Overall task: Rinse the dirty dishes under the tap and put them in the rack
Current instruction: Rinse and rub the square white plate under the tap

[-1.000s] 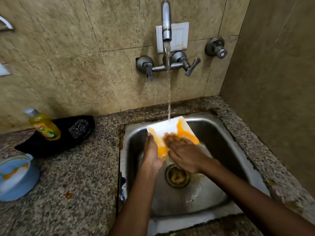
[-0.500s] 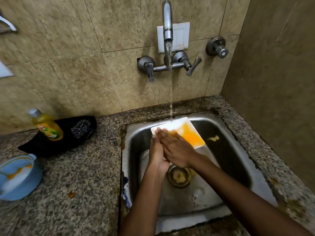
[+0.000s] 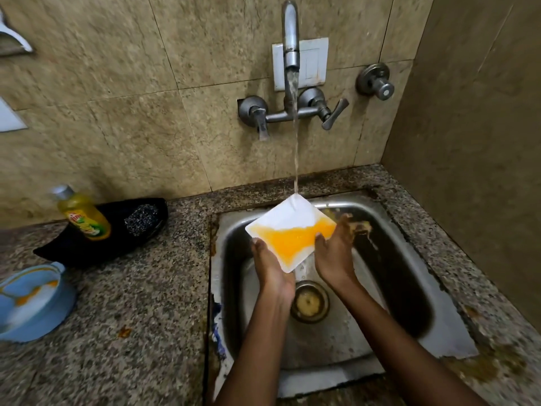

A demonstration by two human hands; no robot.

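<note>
Two bare forearms, no sleeves, hands [image 3: 275, 268] unadorned

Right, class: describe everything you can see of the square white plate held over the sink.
The white plate is square with rounded corners and looks like glossy ceramic or melamine. It is held tilted over the steel sink, one corner up under the tap's stream. Its upper part is rinsed white; orange-yellow sauce covers the lower part. The left hand grips its lower left edge, and the right hand touches its right edge with open fingers.
</note>
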